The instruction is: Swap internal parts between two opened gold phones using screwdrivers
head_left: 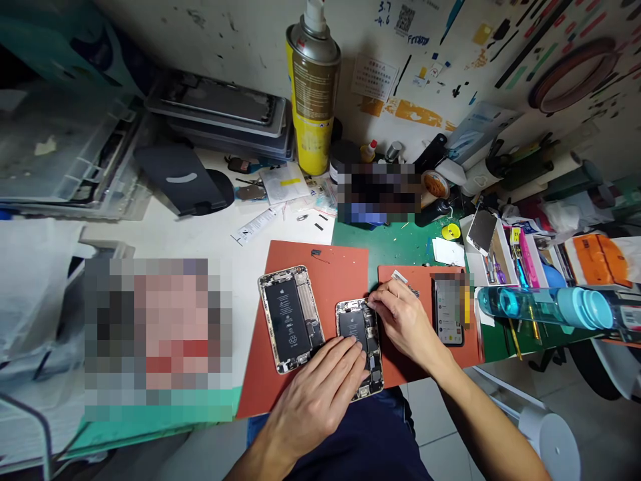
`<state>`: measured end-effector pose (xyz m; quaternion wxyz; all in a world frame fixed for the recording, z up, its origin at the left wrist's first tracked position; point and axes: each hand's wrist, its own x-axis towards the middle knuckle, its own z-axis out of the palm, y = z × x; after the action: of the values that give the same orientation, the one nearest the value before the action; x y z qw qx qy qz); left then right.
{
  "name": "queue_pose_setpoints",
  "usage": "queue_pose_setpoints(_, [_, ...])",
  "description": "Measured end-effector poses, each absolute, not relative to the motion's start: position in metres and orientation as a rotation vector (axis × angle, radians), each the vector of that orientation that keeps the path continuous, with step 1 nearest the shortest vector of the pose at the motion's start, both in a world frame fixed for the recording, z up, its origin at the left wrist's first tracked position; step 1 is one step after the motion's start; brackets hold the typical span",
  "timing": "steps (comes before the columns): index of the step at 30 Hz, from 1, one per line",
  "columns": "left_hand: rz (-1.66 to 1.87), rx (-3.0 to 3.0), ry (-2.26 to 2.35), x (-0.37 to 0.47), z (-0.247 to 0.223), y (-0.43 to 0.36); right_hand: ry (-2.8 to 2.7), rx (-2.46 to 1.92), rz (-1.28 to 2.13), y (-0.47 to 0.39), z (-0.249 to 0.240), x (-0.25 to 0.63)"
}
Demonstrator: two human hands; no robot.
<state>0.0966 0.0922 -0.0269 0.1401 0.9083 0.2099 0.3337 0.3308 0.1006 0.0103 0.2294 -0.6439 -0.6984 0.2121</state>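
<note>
I had the smaller phone (pixel 372 337) lying opened at the near edge of the red mat (pixel 345 274), my left hand (pixel 323 384) spread flat-fingered across it and my right hand (pixel 403 314) with fingertips bunched at its top corner (whether they gripped anything, I couldn't tell). I judged it light and stiff, its bared innards fragile, its frame probably slippery, so the side edges seemed the safest hold.

Smaller opened phone (pixel 356 323), apparently partly hidden
</note>
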Motion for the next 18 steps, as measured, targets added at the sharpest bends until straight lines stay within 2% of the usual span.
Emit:
queue_pose_setpoints(7, [0.967,2.636,0.612,0.097,-0.028,0.092,-1.830,-1.773,0.687,0.134,0.031,0.338])
queue_pose_setpoints(12, [0.971,2.636,0.639,0.096,-0.028,0.092,-1.789,-2.062,0.589,0.185,0.020,0.337])
queue_pose_setpoints(18, [0.974,2.657,0.624,0.096,-0.026,0.094,-1.776,-2.121,0.558,0.194,0.014,0.334])
